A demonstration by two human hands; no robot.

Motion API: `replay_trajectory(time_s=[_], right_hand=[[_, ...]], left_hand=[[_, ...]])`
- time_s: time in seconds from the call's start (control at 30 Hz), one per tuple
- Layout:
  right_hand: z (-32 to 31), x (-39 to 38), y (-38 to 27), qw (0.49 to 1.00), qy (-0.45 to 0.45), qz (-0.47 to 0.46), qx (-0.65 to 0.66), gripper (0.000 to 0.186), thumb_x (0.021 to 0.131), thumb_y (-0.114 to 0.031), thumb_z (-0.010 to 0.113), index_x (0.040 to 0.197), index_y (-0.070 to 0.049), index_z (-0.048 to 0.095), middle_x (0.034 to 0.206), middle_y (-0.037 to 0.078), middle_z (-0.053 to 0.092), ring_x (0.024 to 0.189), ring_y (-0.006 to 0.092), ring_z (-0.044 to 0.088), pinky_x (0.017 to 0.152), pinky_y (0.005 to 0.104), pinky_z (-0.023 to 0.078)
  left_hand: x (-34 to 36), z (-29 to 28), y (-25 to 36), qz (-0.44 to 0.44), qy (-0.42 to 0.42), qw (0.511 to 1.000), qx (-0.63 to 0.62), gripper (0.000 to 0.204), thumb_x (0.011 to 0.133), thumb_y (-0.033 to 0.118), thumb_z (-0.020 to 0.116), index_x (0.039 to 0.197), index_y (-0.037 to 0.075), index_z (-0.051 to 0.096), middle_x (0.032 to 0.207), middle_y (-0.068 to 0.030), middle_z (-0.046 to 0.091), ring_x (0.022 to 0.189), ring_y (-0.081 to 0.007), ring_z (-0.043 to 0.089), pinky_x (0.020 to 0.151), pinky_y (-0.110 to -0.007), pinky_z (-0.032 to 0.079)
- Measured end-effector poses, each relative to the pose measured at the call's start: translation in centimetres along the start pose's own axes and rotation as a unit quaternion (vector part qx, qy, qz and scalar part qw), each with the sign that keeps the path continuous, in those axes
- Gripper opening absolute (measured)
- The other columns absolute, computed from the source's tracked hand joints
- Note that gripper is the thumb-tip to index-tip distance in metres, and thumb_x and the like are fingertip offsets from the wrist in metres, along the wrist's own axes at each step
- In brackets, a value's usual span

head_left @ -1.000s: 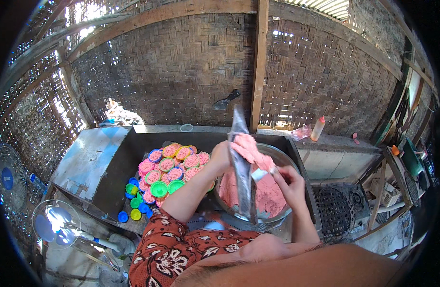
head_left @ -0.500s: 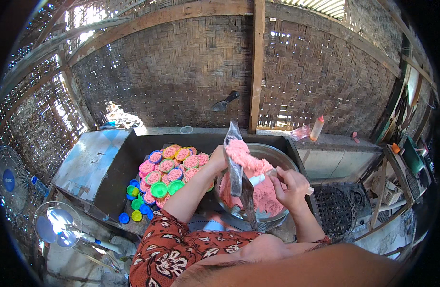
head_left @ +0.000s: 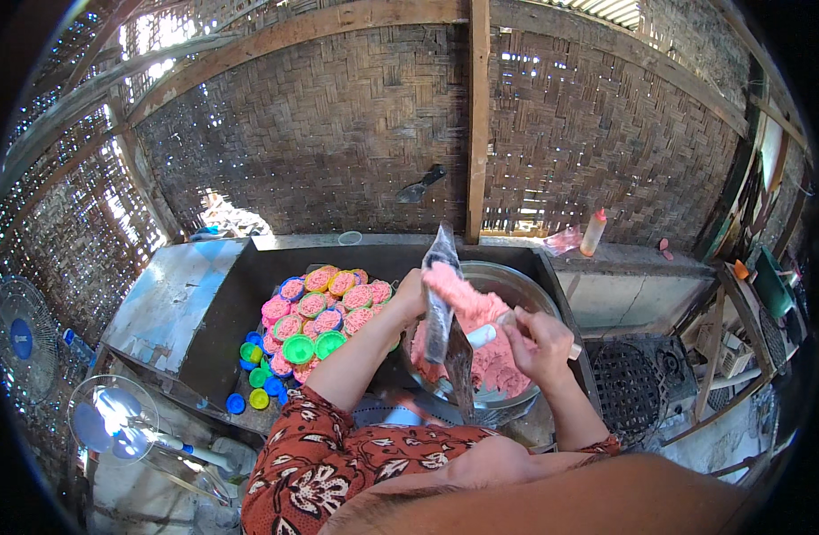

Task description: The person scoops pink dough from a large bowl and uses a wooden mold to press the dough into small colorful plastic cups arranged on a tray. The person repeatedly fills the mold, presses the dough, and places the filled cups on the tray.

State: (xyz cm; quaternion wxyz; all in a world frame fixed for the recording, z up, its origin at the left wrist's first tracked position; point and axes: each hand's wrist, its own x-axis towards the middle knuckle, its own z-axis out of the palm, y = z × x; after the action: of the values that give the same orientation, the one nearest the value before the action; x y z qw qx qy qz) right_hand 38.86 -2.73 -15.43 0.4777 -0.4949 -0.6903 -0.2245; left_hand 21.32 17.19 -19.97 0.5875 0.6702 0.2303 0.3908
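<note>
Your left grip (head_left: 413, 291) holds a plastic bag (head_left: 437, 328), your right grip (head_left: 545, 342) wraps a pale handle (head_left: 573, 352), pink paste (head_left: 461, 292) between them over the metal bowl (head_left: 516, 283) near the right edge of the counter (head_left: 289, 259), many cups (head_left: 318, 278) filled, two green cups (head_left: 298, 349) seemingly empty, paste remaining

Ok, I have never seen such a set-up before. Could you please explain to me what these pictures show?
There is no machine, only a person's bare left hand and right hand. A wide fisheye camera on the head looks down, so straight edges bend. On the dark worktop lie small coloured cups, many filled with pink mixture; to their right stands a large metal bowl holding more. The left hand holds a plastic bag, the right apparently a pale-handled tool; pink mixture bridges the two.
</note>
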Motion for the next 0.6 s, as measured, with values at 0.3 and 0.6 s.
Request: replay_trajectory(time_s=[0.3,0.6], right_hand=[[0.0,0.1,2.4,0.968,-0.023,0.235,0.088,0.018,0.072,-0.016,0.069,0.085,-0.005,0.064,0.064,0.008,0.06,0.053,0.0133,0.055,0.05,0.0244,0.042],[-3.1,-2.2,2.7,0.945,-0.125,0.29,-0.087,0.022,0.073,-0.028,0.064,0.079,-0.006,0.065,0.061,0.01,0.059,0.056,0.0261,0.058,0.054,0.0343,0.045]], left_hand=[[-0.8,0.9,3.6,-0.07,-0.077,0.993,-0.06,0.021,0.071,0.003,0.063,0.091,0.007,0.058,0.085,-0.0004,0.058,0.075,-0.0082,0.053,0.065,-0.025,0.047],[-4.8,-6.2,8.0,0.097,0.048,0.991,-0.074,0.03,0.058,-0.01,0.066,0.083,0.004,0.055,0.073,-0.008,0.055,0.075,-0.0236,0.059,0.064,-0.042,0.052]])
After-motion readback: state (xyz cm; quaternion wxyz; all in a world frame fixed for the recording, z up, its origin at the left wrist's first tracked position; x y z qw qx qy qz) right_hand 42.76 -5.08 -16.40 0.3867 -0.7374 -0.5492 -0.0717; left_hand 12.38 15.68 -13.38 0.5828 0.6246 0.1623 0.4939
